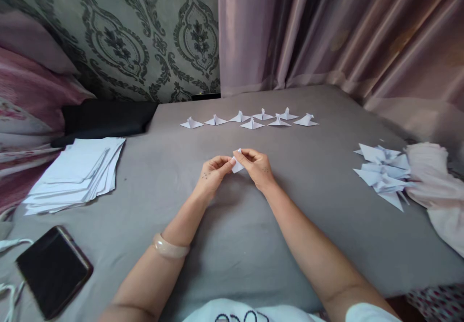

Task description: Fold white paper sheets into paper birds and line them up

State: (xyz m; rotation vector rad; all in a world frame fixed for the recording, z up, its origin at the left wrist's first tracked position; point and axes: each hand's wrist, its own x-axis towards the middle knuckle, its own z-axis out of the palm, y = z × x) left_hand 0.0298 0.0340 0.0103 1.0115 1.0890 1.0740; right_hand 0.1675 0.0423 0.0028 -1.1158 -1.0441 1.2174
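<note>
A small folded piece of white paper (237, 166) is held up over the middle of the grey-covered table, between my two hands. My left hand (214, 172) pinches its left edge between thumb and fingers. From the other side, my right hand (256, 166) grips the upper right part, with the thumb lying across the paper. Part of the paper is hidden behind the fingers. Beyond my hands, several folded paper cranes (252, 124) stand spread out in a loose double line.
A stack of white paper sheets (78, 174) lies at the left, near a black folded item (108, 118). A phone (54, 271) and white cables are at the near left. More folded paper cranes (386, 169) are heaped at the right beside a pale cloth (431, 179).
</note>
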